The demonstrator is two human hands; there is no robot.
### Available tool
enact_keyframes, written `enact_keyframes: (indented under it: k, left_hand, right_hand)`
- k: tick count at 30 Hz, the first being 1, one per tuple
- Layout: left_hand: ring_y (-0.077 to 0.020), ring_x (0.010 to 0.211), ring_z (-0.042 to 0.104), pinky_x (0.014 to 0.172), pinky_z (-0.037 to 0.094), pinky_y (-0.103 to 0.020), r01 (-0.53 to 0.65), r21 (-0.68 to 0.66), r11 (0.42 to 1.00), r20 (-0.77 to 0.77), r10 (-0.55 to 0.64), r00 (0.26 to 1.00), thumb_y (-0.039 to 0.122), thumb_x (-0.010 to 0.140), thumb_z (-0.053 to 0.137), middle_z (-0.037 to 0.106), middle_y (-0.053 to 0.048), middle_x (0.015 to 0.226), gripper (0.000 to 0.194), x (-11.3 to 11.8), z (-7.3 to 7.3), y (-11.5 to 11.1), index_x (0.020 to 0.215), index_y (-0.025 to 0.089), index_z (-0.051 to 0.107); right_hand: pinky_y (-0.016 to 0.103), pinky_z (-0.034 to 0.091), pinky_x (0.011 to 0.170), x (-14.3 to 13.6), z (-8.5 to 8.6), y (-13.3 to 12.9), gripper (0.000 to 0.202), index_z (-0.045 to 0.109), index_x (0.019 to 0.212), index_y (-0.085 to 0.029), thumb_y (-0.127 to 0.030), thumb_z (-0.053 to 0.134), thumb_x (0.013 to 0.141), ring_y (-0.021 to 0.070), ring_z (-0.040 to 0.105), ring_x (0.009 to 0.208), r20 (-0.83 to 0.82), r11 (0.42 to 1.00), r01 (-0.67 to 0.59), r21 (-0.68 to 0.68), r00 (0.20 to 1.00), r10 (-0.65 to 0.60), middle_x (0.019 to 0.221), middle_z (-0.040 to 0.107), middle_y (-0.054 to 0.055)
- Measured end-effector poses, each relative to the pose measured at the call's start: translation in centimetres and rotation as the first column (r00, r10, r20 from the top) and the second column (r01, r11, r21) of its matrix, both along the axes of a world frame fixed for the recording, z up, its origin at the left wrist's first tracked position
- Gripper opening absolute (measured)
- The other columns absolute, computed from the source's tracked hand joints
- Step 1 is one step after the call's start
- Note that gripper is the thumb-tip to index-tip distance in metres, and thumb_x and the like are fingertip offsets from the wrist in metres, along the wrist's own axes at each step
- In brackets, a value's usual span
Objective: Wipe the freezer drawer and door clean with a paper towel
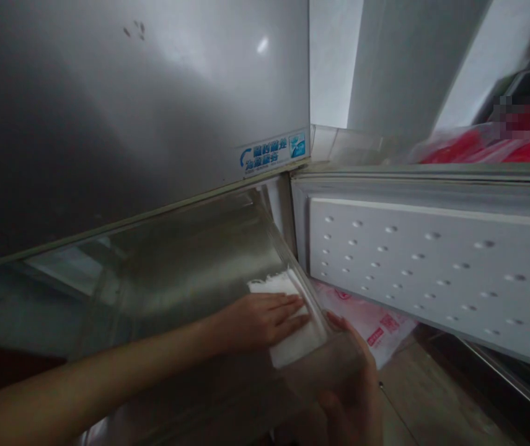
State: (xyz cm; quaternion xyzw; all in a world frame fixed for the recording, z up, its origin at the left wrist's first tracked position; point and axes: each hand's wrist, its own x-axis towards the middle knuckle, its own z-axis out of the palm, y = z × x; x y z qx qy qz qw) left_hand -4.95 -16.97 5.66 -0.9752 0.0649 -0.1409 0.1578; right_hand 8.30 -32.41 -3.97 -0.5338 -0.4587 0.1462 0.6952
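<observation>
A clear plastic drawer juts out, tilted, from below a grey fridge door. My left hand lies with stretched fingers on a white cloth, which rests against the drawer's inner surface near its right edge. At the drawer's front right corner my right hand is wrapped round the plastic, with fingertips over the rim and the thumb low on the near side.
An open white door panel with dimples stands to the right. Beneath it are a pink and white plastic bag and floor tiles. Red items in plastic lie behind the panel.
</observation>
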Motion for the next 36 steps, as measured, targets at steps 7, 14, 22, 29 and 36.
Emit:
enact_keyframes:
  k: [7, 14, 22, 29, 36]
  left_hand:
    - [-0.0176, 0.113, 0.065, 0.103, 0.05, -0.028, 0.136, 0.0, 0.991, -0.078, -0.135, 0.988, 0.016, 0.099, 0.042, 0.07, -0.01, 0.122, 0.031, 0.6, 0.7, -0.4, 0.12, 0.012, 0.064]
    - [-0.0146, 0.12, 0.061, 0.107, 0.047, -0.029, -0.001, 0.046, 0.999, -0.168, 0.009, 0.986, 0.015, 0.101, 0.035, 0.063, -0.006, 0.133, 0.037, -0.9, 1.6, 4.2, 0.128, 0.019, 0.06]
    - [-0.0205, 0.13, 0.052, 0.111, 0.041, -0.037, -0.486, -0.199, 0.851, -0.123, 0.47, 0.874, 0.01, 0.097, 0.038, 0.054, -0.003, 0.142, 0.044, -2.2, 2.6, 15.7, 0.134, 0.025, 0.056]
    - [-0.0226, 0.133, 0.049, 0.113, 0.038, -0.044, -0.597, -0.372, 0.71, -0.118, 0.602, 0.79, 0.013, 0.098, 0.038, 0.05, -0.006, 0.145, 0.041, -1.4, 2.7, 17.6, 0.132, 0.023, 0.059]
    - [-0.0205, 0.129, 0.054, 0.108, 0.046, -0.036, -0.365, -0.166, 0.916, -0.155, 0.342, 0.927, 0.008, 0.097, 0.038, 0.056, -0.012, 0.14, 0.041, -1.2, 1.3, 10.5, 0.134, 0.015, 0.055]
  right_hand:
    - [0.048, 0.049, 0.098, 0.2, -0.2, -0.1, 0.075, 0.039, 0.142, -0.021, -0.062, 0.059, 0.082, 0.0319, 0.051, 0.127, 0.002, 0.999, -0.039, 0.008, 0.999, 0.039, 0.139, 0.049, 0.015]
    - [0.05, 0.05, 0.096, 0.5, -0.5, 0.1, 0.073, 0.039, 0.143, -0.022, -0.06, 0.059, 0.083, 0.0336, 0.051, 0.127, 0.035, 0.999, -0.046, 0.026, 0.998, 0.045, 0.139, 0.049, 0.016]
    - [0.048, 0.053, 0.092, 0.6, -1.5, 0.4, 0.078, 0.045, 0.138, -0.021, -0.066, 0.062, 0.077, 0.0341, 0.055, 0.121, 0.026, 1.0, -0.02, 0.021, 0.999, 0.02, 0.135, 0.053, 0.016]
    - [0.049, 0.052, 0.091, 0.5, -2.1, 0.5, 0.084, 0.043, 0.14, -0.021, -0.07, 0.062, 0.075, 0.0358, 0.054, 0.122, -0.038, 1.0, 0.002, 0.004, 0.999, -0.002, 0.136, 0.051, 0.017]
    - [0.047, 0.054, 0.088, 1.0, -1.5, 0.4, 0.082, 0.045, 0.139, -0.02, -0.063, 0.069, 0.074, 0.0355, 0.055, 0.121, -0.023, 0.999, -0.045, 0.015, 0.999, 0.045, 0.135, 0.052, 0.017]
